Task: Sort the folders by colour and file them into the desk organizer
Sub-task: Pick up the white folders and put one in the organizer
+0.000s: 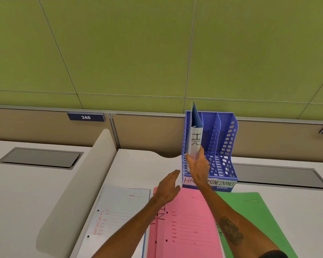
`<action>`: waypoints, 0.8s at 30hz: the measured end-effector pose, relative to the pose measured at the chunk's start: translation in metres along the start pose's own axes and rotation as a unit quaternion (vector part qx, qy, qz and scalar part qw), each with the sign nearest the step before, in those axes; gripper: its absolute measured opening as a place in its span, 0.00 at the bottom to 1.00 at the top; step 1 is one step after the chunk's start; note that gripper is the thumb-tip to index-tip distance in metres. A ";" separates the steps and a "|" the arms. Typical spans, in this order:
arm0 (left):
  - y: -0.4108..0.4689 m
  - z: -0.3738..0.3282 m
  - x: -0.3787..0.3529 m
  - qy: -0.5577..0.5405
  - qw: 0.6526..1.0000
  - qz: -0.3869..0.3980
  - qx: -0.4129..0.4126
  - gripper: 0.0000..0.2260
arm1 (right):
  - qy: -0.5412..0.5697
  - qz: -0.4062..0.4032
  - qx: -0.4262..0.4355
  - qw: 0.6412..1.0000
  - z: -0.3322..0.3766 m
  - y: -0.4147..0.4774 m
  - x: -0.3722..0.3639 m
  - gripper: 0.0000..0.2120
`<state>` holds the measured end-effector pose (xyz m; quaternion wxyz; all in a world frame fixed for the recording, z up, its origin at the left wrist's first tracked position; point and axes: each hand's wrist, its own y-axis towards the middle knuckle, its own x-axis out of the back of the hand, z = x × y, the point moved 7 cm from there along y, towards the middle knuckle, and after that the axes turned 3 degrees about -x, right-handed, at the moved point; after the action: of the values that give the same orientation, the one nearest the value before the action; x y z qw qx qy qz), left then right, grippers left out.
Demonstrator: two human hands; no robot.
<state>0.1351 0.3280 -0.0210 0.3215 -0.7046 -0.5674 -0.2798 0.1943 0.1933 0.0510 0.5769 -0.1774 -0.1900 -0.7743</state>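
Observation:
A blue desk organizer [226,144] with three slots stands at the back of the desk, labelled HR, ADMIN and FINANCE along its front. My right hand [199,164] grips the lower edge of a blue folder [195,127] with a white "HR" label. The folder stands upright in the leftmost slot. My left hand [168,187] hovers open just left of the organizer, above the pink folders. On the desk lie a pale blue folder [116,213], pink folders [186,226] and a green folder [250,211].
A white curved divider [78,183] separates this desk from the one on the left. Grey cable hatches [41,158] [280,177] are set into both desktops. A tan partition with a "246" plate [85,117] and green wall panels rise behind.

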 end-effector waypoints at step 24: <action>-0.035 0.034 0.019 0.006 0.999 -0.038 0.020 0.28 | -0.064 0.053 -0.030 0.996 -0.008 -0.034 -0.010 0.41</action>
<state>0.1056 0.3713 -0.0233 0.3281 -0.6740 -0.5974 -0.2850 0.1636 0.2068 0.0363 0.5978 -0.2540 -0.1938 -0.7352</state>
